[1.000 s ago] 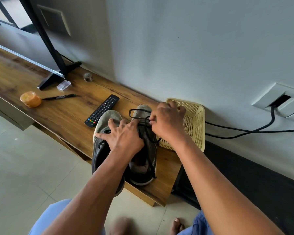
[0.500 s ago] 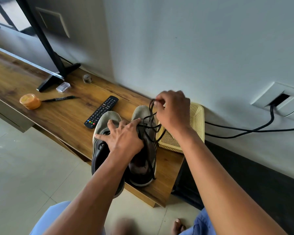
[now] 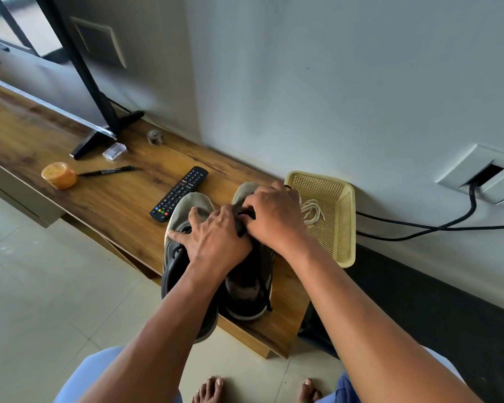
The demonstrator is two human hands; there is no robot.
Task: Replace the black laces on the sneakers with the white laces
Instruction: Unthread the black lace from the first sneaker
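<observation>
Home living room: TV stand [image 3: 105, 138], remote [image 3: 179, 193], wooden console [image 3: 41, 135].

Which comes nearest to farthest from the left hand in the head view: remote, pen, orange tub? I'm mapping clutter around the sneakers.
Measured from the left hand on the sneakers:
1. Remote, just beyond the left shoe's toe.
2. Pen, farther left along the shelf.
3. Orange tub, left of the pen's end, farthest.

No text, label or number is legible anywhere; the remote's [image 3: 178, 194] markings are too small.
</observation>
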